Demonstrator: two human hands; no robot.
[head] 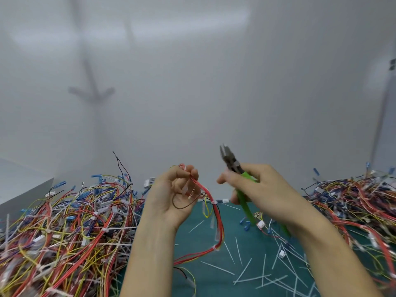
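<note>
My left hand (173,196) is raised above the table and pinches the top end of a red wire harness (218,224) between thumb and fingertips. The harness hangs down in a loop, bound with white cable ties, and a thin brown wire curls across my palm. My right hand (263,187) grips green-handled cutters (246,200), whose dark jaws (227,155) point up and to the left, slightly apart. The jaws are to the right of the harness end and do not touch it.
A green cutting mat (246,262) covers the table, strewn with several cut white cable-tie tails. A big pile of coloured wire harnesses (64,228) lies at the left, another pile (360,202) at the right. A white wall stands behind, a white box (19,185) at far left.
</note>
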